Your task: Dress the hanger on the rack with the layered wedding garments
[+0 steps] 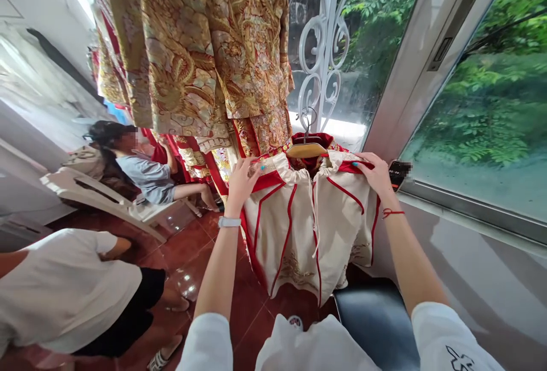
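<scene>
A cream-white garment with red piping (299, 228) hangs in front of me, with a gathered, drawstring top edge and gold embroidery near its hem. My left hand (243, 182) grips its upper left corner, fingers over the top edge and thumb in front. At the opposite upper corner, my right hand (375, 170) pinches the cloth the same way. Between them a wooden hanger (306, 150) with a metal hook shows above the top edge. A red embroidered garment (318, 138) is partly hidden behind the white one.
Gold-and-red embroidered robes (213, 46) hang at upper left. A window frame (414, 80) runs along the right, with a phone (399, 174) on its sill. A black chair (371, 319) stands below. One person (147, 171) sits at left; another (72, 291) bends nearby.
</scene>
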`<control>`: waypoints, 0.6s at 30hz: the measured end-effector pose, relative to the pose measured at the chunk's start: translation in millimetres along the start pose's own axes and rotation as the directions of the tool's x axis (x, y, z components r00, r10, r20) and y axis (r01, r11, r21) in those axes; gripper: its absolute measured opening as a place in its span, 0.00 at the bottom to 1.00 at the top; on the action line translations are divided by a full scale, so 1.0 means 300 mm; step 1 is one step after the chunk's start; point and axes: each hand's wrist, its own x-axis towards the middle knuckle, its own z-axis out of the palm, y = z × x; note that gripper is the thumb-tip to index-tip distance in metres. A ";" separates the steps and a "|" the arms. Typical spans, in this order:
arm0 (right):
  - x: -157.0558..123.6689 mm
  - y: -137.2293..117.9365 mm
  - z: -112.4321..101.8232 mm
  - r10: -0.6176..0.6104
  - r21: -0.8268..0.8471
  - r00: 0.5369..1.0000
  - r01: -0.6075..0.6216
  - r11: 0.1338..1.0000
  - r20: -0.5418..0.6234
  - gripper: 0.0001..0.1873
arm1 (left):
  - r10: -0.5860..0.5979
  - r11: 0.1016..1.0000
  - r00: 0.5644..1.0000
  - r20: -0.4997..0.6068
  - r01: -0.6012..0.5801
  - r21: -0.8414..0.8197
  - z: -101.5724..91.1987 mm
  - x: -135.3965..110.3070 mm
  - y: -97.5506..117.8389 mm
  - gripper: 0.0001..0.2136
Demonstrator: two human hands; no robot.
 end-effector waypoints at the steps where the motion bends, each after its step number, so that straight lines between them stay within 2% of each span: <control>1: -0.003 0.002 0.024 0.007 0.014 0.997 -0.006 1.000 -0.077 0.13 | -0.032 0.999 0.999 0.040 0.031 0.014 0.019 0.016 -0.019 0.12; 3: -0.020 -0.012 0.069 0.020 0.020 0.973 -0.016 1.000 -0.232 0.12 | -0.087 0.996 0.995 0.046 0.086 0.021 0.055 0.029 -0.047 0.11; 5: -0.043 -0.038 0.095 0.026 -0.012 0.945 -0.032 0.999 -0.327 0.13 | -0.120 0.993 0.993 0.009 0.120 0.006 0.075 0.025 -0.055 0.11; 8: -0.087 -0.099 0.097 0.009 -0.128 0.955 -0.048 0.991 -0.296 0.15 | -0.144 0.989 0.988 -0.053 0.141 -0.050 0.079 -0.012 -0.013 0.12; 10: -0.134 -0.155 0.100 0.016 -0.171 0.966 -0.062 0.983 -0.259 0.17 | -0.167 0.982 0.970 -0.175 0.147 -0.121 0.093 -0.074 0.059 0.13; 12: -0.197 -0.218 0.127 0.045 -0.146 0.968 -0.083 0.986 -0.245 0.18 | -0.198 0.967 0.937 -0.288 0.138 -0.215 0.140 -0.165 0.161 0.13; 13: -0.231 -0.248 0.151 0.069 -0.111 0.972 -0.096 0.989 -0.226 0.18 | -0.206 0.955 0.939 -0.275 0.131 -0.267 0.177 -0.215 0.216 0.11; 15: -0.289 -0.296 0.209 0.142 -0.013 0.981 -0.145 0.989 -0.131 0.18 | -0.178 0.920 0.977 -0.119 0.122 -0.373 0.268 -0.307 0.317 0.12; 18: -0.332 -0.329 0.274 0.291 0.176 0.952 -0.303 0.936 0.093 0.17 | -0.205 0.794 0.974 0.099 0.225 -0.565 0.386 -0.383 0.415 0.15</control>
